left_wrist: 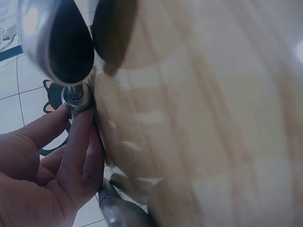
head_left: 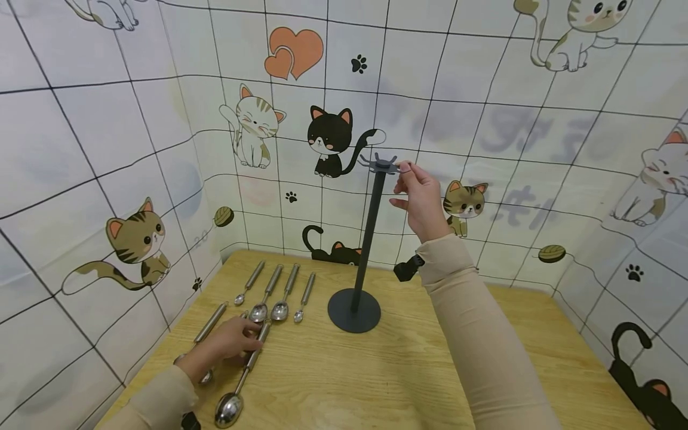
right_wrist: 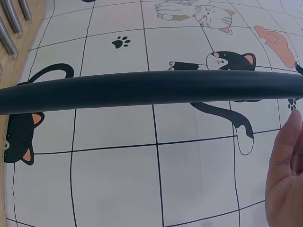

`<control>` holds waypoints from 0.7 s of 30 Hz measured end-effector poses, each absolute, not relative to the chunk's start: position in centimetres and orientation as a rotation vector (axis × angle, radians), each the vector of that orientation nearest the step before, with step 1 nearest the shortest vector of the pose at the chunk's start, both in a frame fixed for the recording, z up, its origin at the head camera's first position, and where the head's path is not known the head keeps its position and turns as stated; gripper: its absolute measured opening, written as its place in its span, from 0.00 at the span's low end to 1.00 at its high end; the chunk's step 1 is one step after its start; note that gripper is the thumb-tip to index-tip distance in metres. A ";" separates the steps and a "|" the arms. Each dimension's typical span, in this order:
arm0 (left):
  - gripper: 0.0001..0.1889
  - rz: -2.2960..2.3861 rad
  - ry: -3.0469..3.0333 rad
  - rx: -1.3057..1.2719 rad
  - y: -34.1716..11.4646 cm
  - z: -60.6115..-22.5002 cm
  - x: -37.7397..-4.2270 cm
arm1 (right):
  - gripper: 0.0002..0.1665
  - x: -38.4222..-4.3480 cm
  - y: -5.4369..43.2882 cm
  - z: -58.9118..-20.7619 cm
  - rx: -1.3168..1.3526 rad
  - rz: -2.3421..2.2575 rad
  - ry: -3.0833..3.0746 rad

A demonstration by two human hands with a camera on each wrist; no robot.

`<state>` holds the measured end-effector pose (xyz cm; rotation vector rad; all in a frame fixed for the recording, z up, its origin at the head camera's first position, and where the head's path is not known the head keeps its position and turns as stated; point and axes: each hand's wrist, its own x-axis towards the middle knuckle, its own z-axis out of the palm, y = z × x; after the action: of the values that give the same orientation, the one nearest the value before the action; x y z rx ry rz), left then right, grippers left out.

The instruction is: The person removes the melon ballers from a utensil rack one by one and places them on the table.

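Observation:
My left hand (head_left: 230,341) is low over the left side of the table, its thumb and fingers pinching the handle of a large steel spoon (head_left: 229,409). In the left wrist view the spoon's bowl (left_wrist: 57,42) looms close, and the fingers of my left hand (left_wrist: 61,175) meet around the handle just behind it. Raised at the top of a dark grey hook stand (head_left: 371,233), my right hand (head_left: 421,194) pinches the end of one hook. The stand is upright on its round base. Its pole (right_wrist: 156,88) crosses the right wrist view, with my right hand (right_wrist: 286,175) at the edge.
Several steel spoons of different sizes, such as a small one (head_left: 306,297) and a bigger one (head_left: 280,310), lie left of the stand on the wooden table (head_left: 408,358). Others are partly under the left arm. A cat-patterned cloth (head_left: 419,107) closes off the back and sides.

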<state>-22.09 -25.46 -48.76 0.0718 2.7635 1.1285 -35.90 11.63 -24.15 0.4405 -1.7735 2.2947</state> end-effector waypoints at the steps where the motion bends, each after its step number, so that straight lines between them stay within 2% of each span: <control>1: 0.24 1.138 2.752 0.068 -25.5 -48.8 -22.1 | 0.18 -35.9 11.6 -24.1 0.436 2.290 -1.778; 13: 0.24 1.235 2.656 0.070 -25.6 -48.7 -22.3 | 0.20 -36.0 11.9 -24.1 0.405 2.306 -1.774; 17: 0.23 1.306 2.620 0.049 -25.8 -48.0 -22.4 | 0.18 -36.0 12.0 -24.2 0.404 2.300 -1.768; 21: 0.25 1.332 2.615 0.084 -26.1 -46.4 -23.0 | 0.21 -36.2 12.3 -24.4 0.422 2.282 -1.779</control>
<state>-23.00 -26.14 -46.43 0.0842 2.6146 1.3320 -36.21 12.33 -24.39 0.4218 -1.7789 2.2821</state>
